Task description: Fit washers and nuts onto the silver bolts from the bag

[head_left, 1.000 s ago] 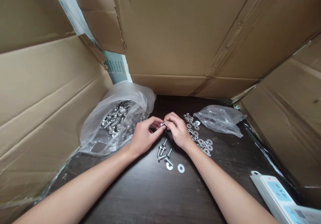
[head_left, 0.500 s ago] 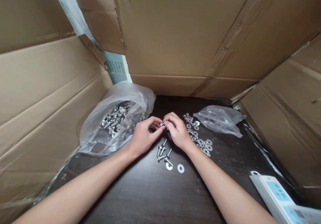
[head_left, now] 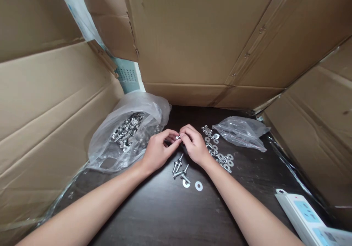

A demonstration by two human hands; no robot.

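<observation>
Between my fingertips is a small silver bolt [head_left: 178, 137], largely covered by the fingers. My left hand [head_left: 159, 146] pinches it from the left, thumb and forefinger closed around its end. My right hand [head_left: 193, 143] grips the other end, fingers curled; whether a nut sits there is hidden. Just below the hands lie several loose bolts [head_left: 178, 172] in a small group. One flat washer [head_left: 186, 184] is partly under a bolt, and a second washer [head_left: 198, 186] lies apart to its right.
A clear plastic bag [head_left: 96, 150] full of fasteners stands at left. Loose nuts and washers [head_left: 229, 158] are spread right of my right hand, before a crumpled plastic bag [head_left: 242, 132]. A power strip [head_left: 305, 213] lies at lower right. Cardboard walls [head_left: 203, 36] enclose the dark table [head_left: 148, 216].
Both hands keep the same pinch on the bolt, with barely any finger movement. The whole view has shifted very slightly.
</observation>
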